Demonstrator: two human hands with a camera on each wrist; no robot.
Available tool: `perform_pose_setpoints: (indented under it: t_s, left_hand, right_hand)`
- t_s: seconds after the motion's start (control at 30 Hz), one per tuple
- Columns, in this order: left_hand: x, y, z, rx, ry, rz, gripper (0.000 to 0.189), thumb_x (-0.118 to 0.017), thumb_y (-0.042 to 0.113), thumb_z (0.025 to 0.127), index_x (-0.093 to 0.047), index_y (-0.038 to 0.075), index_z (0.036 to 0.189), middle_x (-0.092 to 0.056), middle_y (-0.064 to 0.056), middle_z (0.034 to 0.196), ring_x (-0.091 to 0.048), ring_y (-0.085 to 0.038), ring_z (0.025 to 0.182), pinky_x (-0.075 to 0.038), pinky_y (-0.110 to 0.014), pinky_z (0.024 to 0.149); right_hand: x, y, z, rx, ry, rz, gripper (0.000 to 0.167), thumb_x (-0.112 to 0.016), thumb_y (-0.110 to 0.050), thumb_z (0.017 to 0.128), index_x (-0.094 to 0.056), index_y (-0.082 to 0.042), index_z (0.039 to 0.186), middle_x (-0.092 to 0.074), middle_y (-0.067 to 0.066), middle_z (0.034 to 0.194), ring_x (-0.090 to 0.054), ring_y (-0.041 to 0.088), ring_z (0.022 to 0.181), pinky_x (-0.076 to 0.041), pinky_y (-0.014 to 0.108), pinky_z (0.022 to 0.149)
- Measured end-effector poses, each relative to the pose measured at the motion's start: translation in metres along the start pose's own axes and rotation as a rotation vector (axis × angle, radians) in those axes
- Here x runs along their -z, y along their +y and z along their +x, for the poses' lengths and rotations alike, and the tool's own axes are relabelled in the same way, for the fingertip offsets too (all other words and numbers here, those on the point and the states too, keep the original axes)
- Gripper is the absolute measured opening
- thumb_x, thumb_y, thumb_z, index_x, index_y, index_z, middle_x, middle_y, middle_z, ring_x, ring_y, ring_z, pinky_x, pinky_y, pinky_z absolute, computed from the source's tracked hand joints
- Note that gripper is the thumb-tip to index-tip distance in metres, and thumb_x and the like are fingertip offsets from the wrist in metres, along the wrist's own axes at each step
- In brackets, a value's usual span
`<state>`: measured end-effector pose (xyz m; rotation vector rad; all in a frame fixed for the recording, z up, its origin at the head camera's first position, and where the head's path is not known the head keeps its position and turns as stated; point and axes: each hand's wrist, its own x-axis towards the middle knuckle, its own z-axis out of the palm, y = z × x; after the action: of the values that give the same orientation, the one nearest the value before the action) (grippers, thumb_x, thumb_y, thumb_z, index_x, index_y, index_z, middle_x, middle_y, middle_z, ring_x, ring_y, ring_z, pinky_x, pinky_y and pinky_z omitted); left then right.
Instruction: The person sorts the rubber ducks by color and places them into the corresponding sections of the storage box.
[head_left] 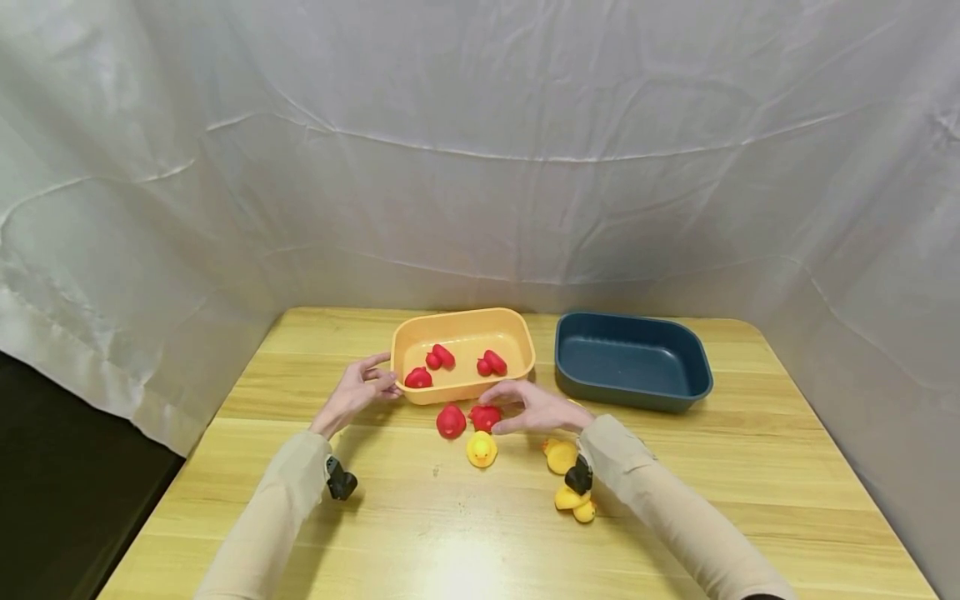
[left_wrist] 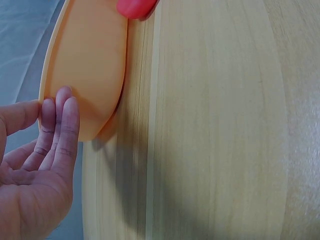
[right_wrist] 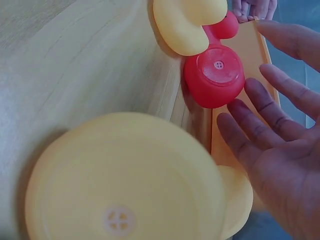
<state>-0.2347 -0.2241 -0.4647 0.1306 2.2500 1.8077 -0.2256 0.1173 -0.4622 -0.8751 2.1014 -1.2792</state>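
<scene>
My left hand [head_left: 360,387] holds the left end of an orange bin [head_left: 461,393], thumb at the rim and fingers against the outer wall. Three red rubber ducks [head_left: 444,357] lie inside that bin. My right hand [head_left: 528,407] hovers in front of the bin, thumb and fingers spread around a tipped red rubber duck [right_wrist: 215,90]; whether a fingertip touches it I cannot tell. Left of that duck stands another red duck [head_left: 451,422]. An upright yellow rubber duck [head_left: 482,449] sits just nearer to me.
A dark blue bin [head_left: 633,393] stands to the right of the orange one. Several yellow ducks [head_left: 561,457] lie tipped near my right wrist, partly hidden by it. A grey-white curtain [head_left: 480,208] hangs behind the wooden table [head_left: 375,517].
</scene>
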Motion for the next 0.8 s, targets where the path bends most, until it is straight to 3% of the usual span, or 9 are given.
perform_pose_setpoints:
  t_s: [0.27,0.57,0.8]
  left_hand:
    - [0.0001,-0.0007,0.0002,-0.001,0.003,0.002,0.061,-0.053,0.003,0.102,-0.023,-0.012,0.154,-0.066,-0.028,0.111,-0.072,-0.014,0.084,-0.062,-0.043,0.092]
    - [-0.0002,-0.0014,-0.0003,-0.002,0.002,-0.013,0.061,-0.052,0.001,0.102,-0.022,-0.012,0.154,-0.059,-0.041,0.12,-0.072,-0.013,0.084,-0.062,-0.041,0.093]
    - [-0.0003,-0.0002,-0.0005,0.001,0.006,-0.01,0.061,-0.052,0.001,0.102,-0.023,-0.012,0.154,-0.062,-0.036,0.116,-0.072,-0.015,0.085,-0.061,-0.042,0.093]
  right_hand:
    - [-0.0011,-0.0044,0.0012,-0.026,0.004,-0.072,0.045,-0.072,-0.011,0.091,-0.059,0.001,0.133,-0.06,0.018,0.133,-0.059,0.035,0.125,-0.048,0.051,0.112]
    - [-0.0017,-0.0047,0.0011,-0.053,-0.031,-0.148,0.044,-0.074,-0.016,0.091,-0.064,0.0,0.13,-0.055,0.015,0.125,-0.058,0.026,0.116,-0.05,0.049,0.108]
    - [-0.0011,-0.0063,0.0005,-0.075,-0.064,-0.196,0.047,-0.072,-0.018,0.093,-0.062,0.002,0.133,-0.049,0.02,0.142,-0.056,0.03,0.123,-0.049,0.045,0.109]
